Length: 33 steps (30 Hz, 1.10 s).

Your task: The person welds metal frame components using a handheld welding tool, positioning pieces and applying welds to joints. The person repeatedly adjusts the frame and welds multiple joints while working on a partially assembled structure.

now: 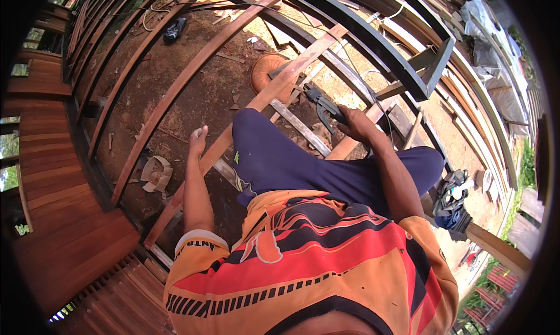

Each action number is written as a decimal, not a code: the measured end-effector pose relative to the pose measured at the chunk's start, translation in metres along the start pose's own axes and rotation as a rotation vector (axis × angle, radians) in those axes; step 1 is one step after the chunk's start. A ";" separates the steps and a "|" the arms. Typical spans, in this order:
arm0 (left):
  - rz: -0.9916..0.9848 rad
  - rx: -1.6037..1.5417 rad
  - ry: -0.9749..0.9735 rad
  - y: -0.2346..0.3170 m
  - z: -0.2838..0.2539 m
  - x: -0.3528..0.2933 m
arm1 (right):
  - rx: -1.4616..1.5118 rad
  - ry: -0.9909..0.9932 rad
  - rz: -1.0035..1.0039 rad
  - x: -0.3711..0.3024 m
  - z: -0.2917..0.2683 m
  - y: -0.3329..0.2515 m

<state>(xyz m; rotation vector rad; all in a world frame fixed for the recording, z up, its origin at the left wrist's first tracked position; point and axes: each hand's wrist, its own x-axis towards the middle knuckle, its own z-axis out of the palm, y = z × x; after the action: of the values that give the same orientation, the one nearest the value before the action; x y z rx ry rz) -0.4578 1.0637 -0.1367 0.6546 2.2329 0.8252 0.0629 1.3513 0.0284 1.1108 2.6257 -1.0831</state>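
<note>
My right hand [356, 124] is wrapped round the rear of a dark grey hand tool [324, 106], long and narrow with a loop-like part beneath; its exact kind is unclear. The tool points up and left, over the gaps between the wooden beams. My left hand [198, 139] is out to the left beside a reddish wooden beam [220, 144], its fingers curled in. Whatever it may hold is hidden. Beyond the tool, a round orange-brown object [263, 72] lies on the ground, partly behind a beam [303, 65].
Long beams run across an open frame over bare soil [192, 72]. A dark metal frame [429, 81] stands at upper right. Finished wooden decking [49, 189] spans the left. A black bag [450, 195] lies at right; a crumpled carton [157, 173] is below the beams.
</note>
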 end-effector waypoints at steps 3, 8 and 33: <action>-0.084 0.223 0.048 -0.050 0.058 0.033 | 0.018 0.057 -0.023 0.003 0.009 -0.003; -0.321 0.649 0.322 -0.003 0.171 0.003 | 0.528 0.050 0.501 -0.018 0.044 -0.020; -0.357 0.660 0.350 0.019 0.155 0.007 | 0.430 -0.164 0.659 0.009 -0.028 -0.025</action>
<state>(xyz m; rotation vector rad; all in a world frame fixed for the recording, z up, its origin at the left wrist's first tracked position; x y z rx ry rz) -0.3469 1.1392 -0.2164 0.3874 2.8522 0.0014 0.0452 1.3624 0.0607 1.7025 1.7160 -1.4976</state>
